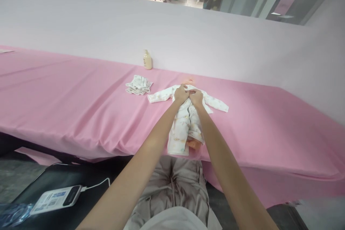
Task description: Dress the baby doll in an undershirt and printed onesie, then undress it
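Note:
A doll lies on its back on the pink cloth, dressed in a white printed baby outfit with long sleeves spread to both sides. Its head is mostly hidden behind my hands, and an orange-toned leg shows below one trouser cuff. My left hand is closed on the front of the outfit near the neck. Close beside it, my right hand pinches the same front edge. My fingers cover the exact spot they grip, so a fastener there cannot be made out.
A folded stack of white printed cloths lies left of the outfit. Behind it, a cream pump bottle stands against the white wall. Below the table at left, a black seat bears a white power bank with a cable and a clear plastic bottle.

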`<action>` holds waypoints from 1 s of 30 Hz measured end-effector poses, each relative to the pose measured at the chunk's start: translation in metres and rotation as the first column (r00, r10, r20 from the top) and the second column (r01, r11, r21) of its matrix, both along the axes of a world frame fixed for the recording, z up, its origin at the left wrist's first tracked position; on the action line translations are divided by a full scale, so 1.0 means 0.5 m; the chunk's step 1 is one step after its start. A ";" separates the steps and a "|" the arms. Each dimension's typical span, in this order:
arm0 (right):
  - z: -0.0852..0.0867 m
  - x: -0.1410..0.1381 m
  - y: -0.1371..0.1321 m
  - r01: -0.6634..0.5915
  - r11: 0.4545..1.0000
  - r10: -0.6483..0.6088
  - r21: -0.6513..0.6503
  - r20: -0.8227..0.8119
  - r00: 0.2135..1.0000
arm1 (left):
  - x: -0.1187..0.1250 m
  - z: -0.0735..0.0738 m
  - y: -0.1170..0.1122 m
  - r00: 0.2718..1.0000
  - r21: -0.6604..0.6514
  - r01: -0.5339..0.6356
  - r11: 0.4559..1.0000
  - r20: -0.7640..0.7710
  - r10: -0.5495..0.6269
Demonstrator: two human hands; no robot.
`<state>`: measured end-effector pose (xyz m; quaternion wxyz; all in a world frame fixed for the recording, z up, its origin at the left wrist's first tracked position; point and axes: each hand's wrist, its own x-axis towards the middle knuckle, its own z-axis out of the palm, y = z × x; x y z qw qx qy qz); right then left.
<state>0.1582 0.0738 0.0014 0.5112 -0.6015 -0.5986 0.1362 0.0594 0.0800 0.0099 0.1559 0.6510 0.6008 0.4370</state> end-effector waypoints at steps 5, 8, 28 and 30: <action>0.008 0.002 0.003 0.011 0.998 -0.013 -0.056 -0.028 1.000 | 0.000 -0.014 0.000 1.000 0.062 0.003 0.998 0.006 -0.003; 0.017 0.005 0.006 0.020 0.992 -0.026 -0.129 -0.049 0.998 | 0.000 -0.017 -0.002 1.000 0.092 -0.021 0.995 -0.014 0.022; 0.023 -0.012 0.009 0.098 0.962 0.017 -0.257 0.411 0.912 | -0.005 -0.037 0.013 0.991 0.138 0.001 0.990 0.134 -0.020; 0.019 -0.009 0.017 0.071 0.964 0.026 -0.256 0.355 0.934 | -0.004 -0.037 0.014 0.988 0.137 -0.003 0.991 0.151 -0.018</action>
